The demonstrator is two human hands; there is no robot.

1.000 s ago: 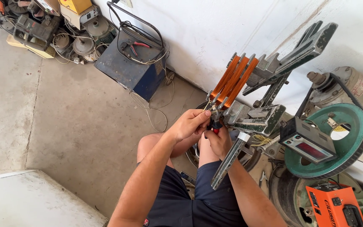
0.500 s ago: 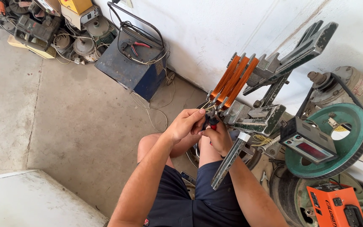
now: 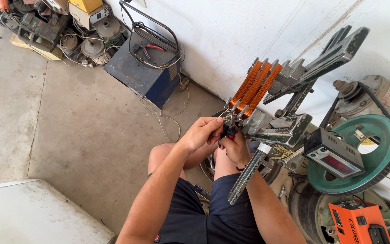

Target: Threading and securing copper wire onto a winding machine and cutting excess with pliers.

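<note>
I'm pinching fine wire ends (image 3: 225,116) with my left hand (image 3: 202,134), holding them taut just below the copper coils (image 3: 254,85), while my right hand (image 3: 234,149) is gripping red-handled pliers (image 3: 229,132) beside them.

My left hand (image 3: 201,134) is raised in front of me, forearm running up from the lower left, wrist slightly bent, fingers (image 3: 216,122) curled and pinched together at the tips. My right hand (image 3: 234,149) sits just below and beside it, touching it, fingers folded into a closed grip, forearm coming up from the lower right. Both elbows are bent above my bare knees.
</note>
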